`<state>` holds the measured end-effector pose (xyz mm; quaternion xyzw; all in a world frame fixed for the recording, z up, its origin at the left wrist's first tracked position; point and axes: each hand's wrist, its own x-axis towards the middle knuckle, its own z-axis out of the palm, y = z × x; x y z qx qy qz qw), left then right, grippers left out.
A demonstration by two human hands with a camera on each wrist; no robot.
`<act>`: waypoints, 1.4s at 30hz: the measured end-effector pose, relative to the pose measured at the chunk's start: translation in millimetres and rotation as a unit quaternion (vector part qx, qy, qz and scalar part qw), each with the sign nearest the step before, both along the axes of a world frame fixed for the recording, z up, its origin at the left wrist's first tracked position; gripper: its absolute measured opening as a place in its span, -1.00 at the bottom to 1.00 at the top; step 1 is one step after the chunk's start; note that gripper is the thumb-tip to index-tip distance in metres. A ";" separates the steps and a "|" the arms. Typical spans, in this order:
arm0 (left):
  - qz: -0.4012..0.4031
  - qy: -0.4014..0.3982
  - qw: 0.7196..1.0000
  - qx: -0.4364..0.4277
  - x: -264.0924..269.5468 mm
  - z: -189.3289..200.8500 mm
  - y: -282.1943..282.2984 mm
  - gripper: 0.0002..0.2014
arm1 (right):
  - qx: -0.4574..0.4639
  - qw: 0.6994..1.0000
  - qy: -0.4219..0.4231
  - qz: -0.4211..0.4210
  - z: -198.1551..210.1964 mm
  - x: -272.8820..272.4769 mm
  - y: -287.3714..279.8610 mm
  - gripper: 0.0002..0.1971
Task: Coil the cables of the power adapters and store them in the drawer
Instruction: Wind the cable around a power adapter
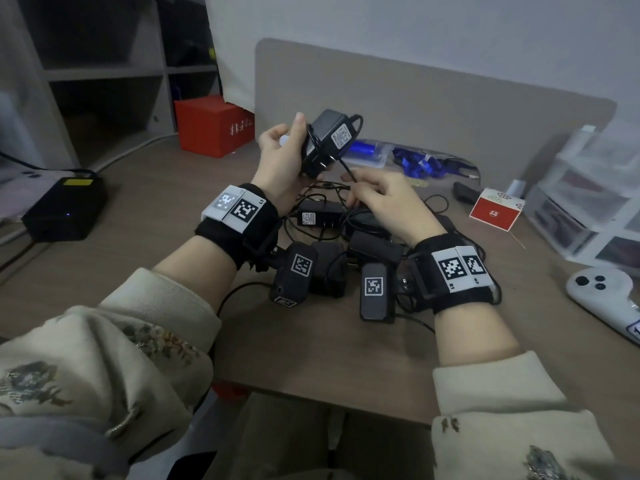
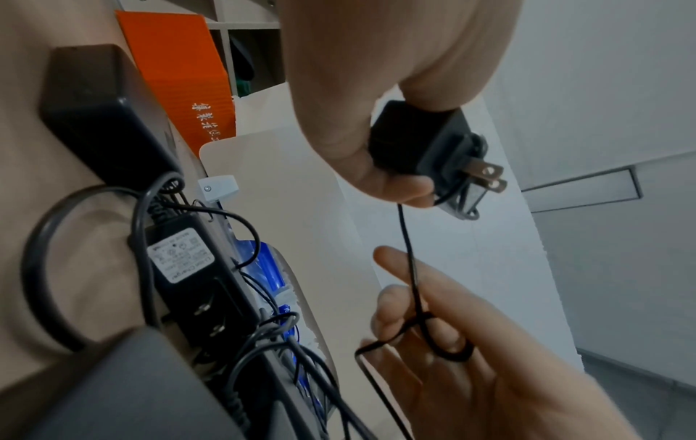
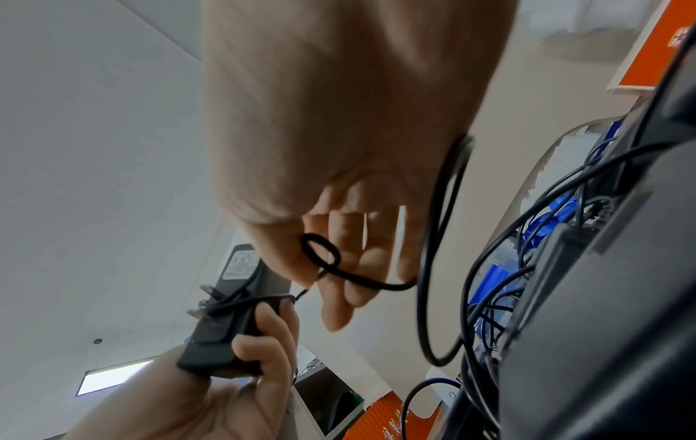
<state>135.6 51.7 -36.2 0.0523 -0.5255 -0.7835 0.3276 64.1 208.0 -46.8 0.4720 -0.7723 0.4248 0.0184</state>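
From the head view, my left hand (image 1: 282,161) holds a black power adapter (image 1: 327,140) raised above the desk (image 1: 311,358), fingers wrapped around its body, its white label facing up and its prongs pointing down toward my right hand (image 1: 384,199). A few turns of its thin black cable (image 1: 348,169) already lie around the body, and the free length runs down to my right hand, which pinches it between thumb and fingers. Under my hands lies a heap of other black adapters (image 1: 320,216) with their cables tangled together. A red box (image 1: 214,124) stands at the far left of the desk, a black charger brick (image 1: 65,209) lies nearer on the left, a small red and white box (image 1: 495,209) lies on the right, and clear plastic drawers (image 1: 588,188) stand at the right edge. A white controller (image 1: 609,292) lies near my right wrist.

In the left wrist view, my left hand (image 2: 380,98) grips the adapter (image 2: 425,148) with the two metal prongs (image 2: 485,177) sticking out to the right. The cable (image 2: 408,247) drops from it to my right hand (image 2: 471,357), where it forms a small loop against the fingers. Another adapter (image 2: 188,274) with a white label lies on the desk below.

In the right wrist view, my right hand (image 3: 339,178) holds a small loop of the cable (image 3: 331,265) pinched between thumb and fingers. My left hand (image 3: 233,387) is closed around the adapter (image 3: 229,312) lower left.
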 end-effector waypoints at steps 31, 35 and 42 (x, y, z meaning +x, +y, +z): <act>0.289 -0.053 0.947 -0.125 -5.4 -7.9 -28.6 -0.68 | 0.125 0.991 0.051 0.026 17.1 27.6 2.4 -0.87; 0.289 -0.063 0.941 -0.163 -2.1 -6.4 -24.2 -0.65 | 0.093 0.993 0.057 0.045 17.0 27.2 2.8 -0.85; 0.266 -0.147 0.891 -0.338 0.0 -6.1 -18.1 -0.59 | 0.012 0.989 0.147 0.019 18.7 31.4 -2.2 -0.78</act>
